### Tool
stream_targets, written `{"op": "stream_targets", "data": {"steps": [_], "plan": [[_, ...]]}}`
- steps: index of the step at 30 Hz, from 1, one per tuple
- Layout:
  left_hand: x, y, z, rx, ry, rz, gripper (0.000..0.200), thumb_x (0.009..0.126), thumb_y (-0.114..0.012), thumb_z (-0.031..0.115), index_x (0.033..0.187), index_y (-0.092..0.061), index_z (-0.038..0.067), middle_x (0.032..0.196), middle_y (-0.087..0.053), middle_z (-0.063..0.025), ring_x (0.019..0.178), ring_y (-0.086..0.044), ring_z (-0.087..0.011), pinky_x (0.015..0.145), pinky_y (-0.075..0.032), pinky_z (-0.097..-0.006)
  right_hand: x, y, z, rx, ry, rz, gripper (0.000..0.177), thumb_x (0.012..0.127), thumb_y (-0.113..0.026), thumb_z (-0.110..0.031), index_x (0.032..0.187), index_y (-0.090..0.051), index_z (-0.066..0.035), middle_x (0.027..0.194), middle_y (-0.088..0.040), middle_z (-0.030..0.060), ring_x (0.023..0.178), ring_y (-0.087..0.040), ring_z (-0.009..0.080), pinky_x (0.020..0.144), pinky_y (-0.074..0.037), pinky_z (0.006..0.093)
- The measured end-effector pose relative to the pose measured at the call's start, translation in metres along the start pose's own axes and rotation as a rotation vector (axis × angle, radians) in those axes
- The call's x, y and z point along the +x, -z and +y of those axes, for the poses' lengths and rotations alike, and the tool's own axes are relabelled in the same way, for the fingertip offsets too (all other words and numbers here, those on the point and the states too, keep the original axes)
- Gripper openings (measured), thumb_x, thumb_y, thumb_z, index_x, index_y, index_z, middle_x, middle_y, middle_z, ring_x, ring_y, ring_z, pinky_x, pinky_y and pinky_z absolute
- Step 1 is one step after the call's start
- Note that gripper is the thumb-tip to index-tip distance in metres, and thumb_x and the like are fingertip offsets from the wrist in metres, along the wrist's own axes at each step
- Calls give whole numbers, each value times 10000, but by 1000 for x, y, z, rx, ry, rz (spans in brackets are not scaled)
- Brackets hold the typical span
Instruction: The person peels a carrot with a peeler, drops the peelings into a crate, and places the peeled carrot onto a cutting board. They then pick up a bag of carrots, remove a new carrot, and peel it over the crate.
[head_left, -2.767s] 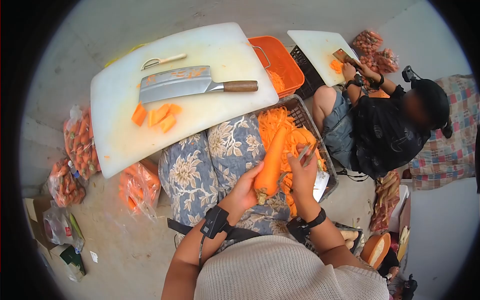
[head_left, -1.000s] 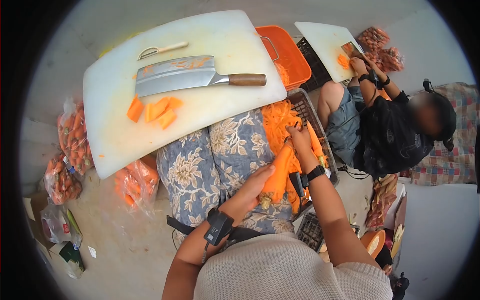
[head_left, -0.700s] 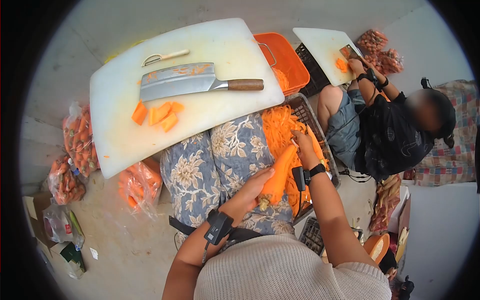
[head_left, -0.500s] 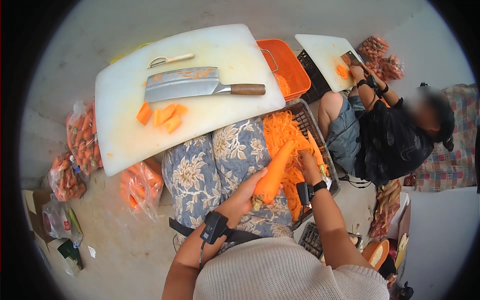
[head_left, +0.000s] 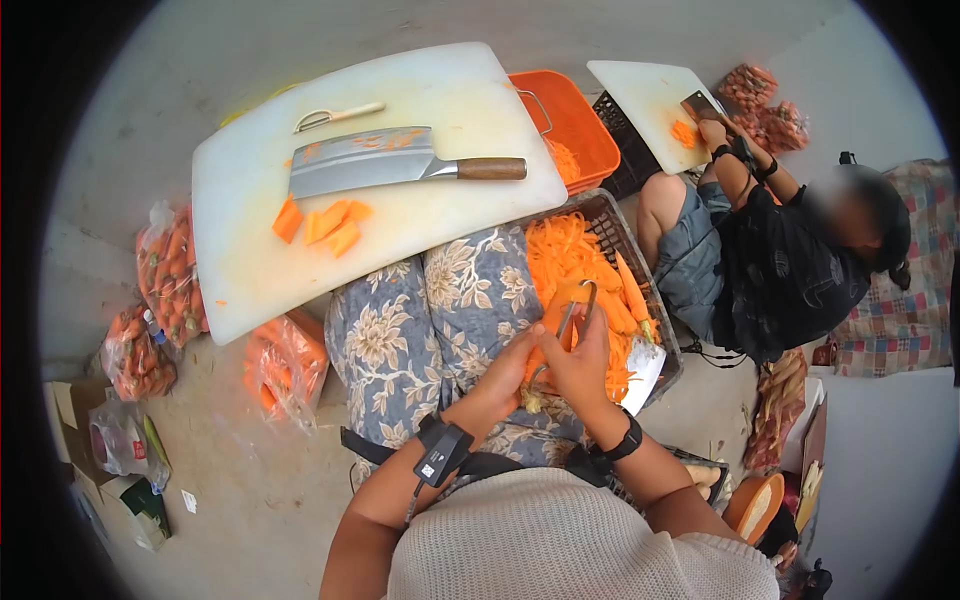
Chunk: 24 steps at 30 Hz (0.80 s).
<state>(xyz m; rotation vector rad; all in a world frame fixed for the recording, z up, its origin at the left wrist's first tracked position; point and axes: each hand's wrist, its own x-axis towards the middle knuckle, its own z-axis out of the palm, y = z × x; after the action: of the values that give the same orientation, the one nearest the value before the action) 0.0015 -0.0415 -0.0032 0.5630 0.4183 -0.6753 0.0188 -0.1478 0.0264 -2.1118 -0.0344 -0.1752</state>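
My left hand [head_left: 507, 378] is wrapped round a large peeled carrot [head_left: 553, 314], its stem end low near my lap. My right hand [head_left: 582, 368] is closed on a metal-framed peeler [head_left: 588, 297], which lies against the carrot. The hands nearly touch and hide part of both. Just beyond them, a heap of orange carrot peelings [head_left: 562, 248] fills a dark crate [head_left: 672, 350], where several whole carrots [head_left: 630, 290] also lie.
A white cutting board [head_left: 250, 230] carries a cleaver [head_left: 365, 162], another peeler [head_left: 338, 116] and carrot pieces [head_left: 325, 222]. Behind stands an orange bin [head_left: 590, 130]. Bagged carrots [head_left: 172, 270] lie at left. At right, another person [head_left: 770, 270] holds a knife at a second board [head_left: 640, 100].
My right hand has come back from the crate to the carrot, and the peeler now shows in it. My left hand keeps its hold on the carrot.
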Motion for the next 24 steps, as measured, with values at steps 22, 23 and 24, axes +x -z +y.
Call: {"op": "stream_targets", "data": {"steps": [22, 23, 24], "plan": [[21, 18, -23, 72, -84, 29, 478, 951, -391, 267, 1362, -275, 51, 1062, -565, -125, 810, -627, -229, 665, -537, -338, 61, -16, 92, 81, -336, -44, 253, 752, -669, -128, 881, -505, 15, 777, -505, 15, 666, -477, 91, 580, -388, 233], [21, 19, -22, 65, -85, 33, 478, 951, -391, 267, 1362, -275, 51, 1062, -565, -125, 810, -627, -229, 665, -537, -338, 63, -17, 98, 78, -338, -51, 253, 752, -669, -128, 881, -505, 15, 777, -505, 15, 666, -477, 91, 580, -388, 233], [19, 18, -17, 58, -56, 16, 481, 949, -400, 264, 1360, -278, 48, 1082, -559, -123, 841, -621, -224, 686, -534, -331, 65, -17, 87, 59, -365, -53, 311, 726, -691, -185, 868, -511, 25, 830, -514, 71, 685, -511, 145, 589, -418, 266]]}}
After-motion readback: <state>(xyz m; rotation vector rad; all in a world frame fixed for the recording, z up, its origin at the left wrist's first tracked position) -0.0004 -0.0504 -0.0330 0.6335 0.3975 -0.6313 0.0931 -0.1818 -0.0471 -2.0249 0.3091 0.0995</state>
